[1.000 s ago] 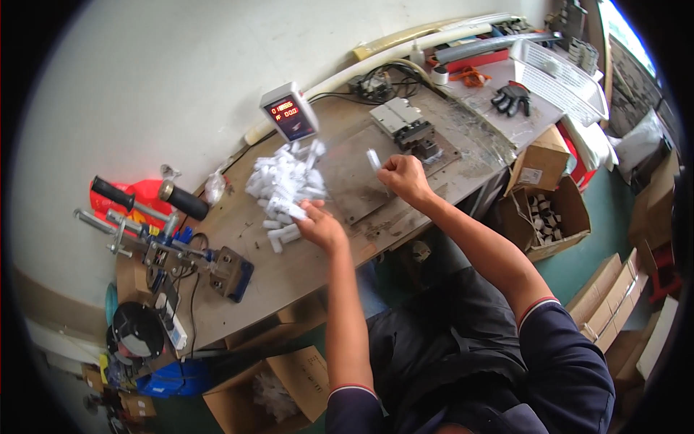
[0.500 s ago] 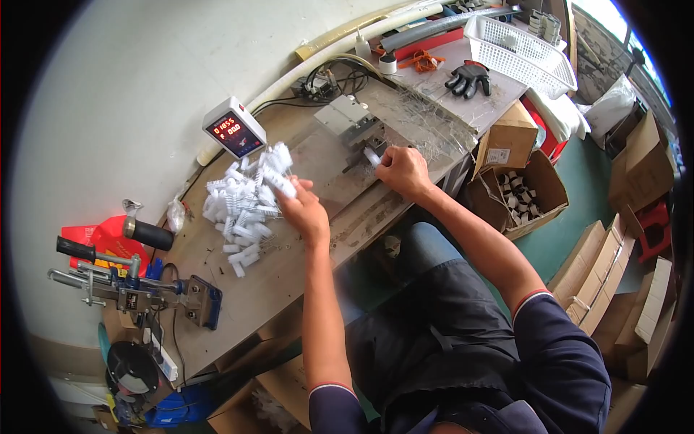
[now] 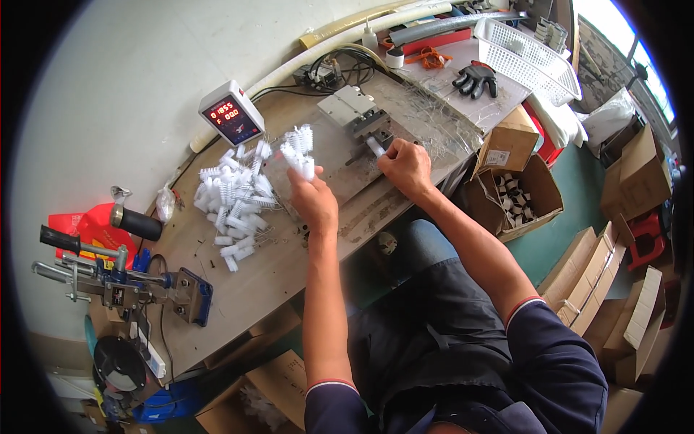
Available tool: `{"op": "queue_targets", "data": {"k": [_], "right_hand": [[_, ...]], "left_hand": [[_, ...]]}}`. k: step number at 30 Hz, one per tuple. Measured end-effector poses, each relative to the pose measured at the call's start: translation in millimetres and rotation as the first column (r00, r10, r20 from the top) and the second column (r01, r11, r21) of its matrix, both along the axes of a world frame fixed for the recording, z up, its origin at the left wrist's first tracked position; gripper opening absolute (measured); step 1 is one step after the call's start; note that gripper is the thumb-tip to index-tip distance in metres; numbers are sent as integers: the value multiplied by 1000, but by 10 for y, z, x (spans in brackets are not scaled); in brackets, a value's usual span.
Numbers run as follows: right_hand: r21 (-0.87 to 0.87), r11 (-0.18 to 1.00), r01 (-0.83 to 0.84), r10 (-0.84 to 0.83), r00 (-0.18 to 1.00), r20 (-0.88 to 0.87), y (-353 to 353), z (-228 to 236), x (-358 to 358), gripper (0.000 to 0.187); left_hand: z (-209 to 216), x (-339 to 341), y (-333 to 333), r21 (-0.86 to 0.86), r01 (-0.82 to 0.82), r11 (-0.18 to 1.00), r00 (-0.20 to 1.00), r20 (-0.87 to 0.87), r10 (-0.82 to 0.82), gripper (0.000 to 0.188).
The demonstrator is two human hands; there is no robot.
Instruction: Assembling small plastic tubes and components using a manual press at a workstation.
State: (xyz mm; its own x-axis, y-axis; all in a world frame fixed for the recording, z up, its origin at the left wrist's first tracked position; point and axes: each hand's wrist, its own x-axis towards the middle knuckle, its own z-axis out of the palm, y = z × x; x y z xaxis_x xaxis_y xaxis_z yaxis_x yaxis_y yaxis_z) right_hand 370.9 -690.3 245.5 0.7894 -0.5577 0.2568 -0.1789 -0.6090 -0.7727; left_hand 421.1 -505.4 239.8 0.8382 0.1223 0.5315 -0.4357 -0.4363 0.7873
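Note:
My left hand is closed round several small white bristle brushes, which stick up from its fingers beside the pile. A loose heap of similar white brushes, some with thin wire stems, lies on the workbench to the left of it. My right hand pinches one white brush at the front of a small metal fixture. The far end of that brush meets the fixture's dark jaws; whether it is inside them I cannot tell.
Behind the heap stands a white counter box with a lit red display. A lever toggle press is at the bench's left end. Far right are a black glove, a white plastic basket and an open carton of curled pieces.
My left hand has lifted away from the heap, slightly right, with brushes now upright in its grip. My right hand stays at the fixture with its brush. The whole view has shifted a little.

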Motion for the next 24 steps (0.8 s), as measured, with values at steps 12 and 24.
{"op": "queue_targets", "data": {"k": [12,24], "right_hand": [[-37,998,43,-42,999,24,54,-32,24,18],[23,998,52,-53,998,27,59,39,31,21]], "left_hand": [[-83,45,32,110,-70,991,997,29,67,14],[-13,-67,-145,384,-32,923,993,121,-16,16]]}}
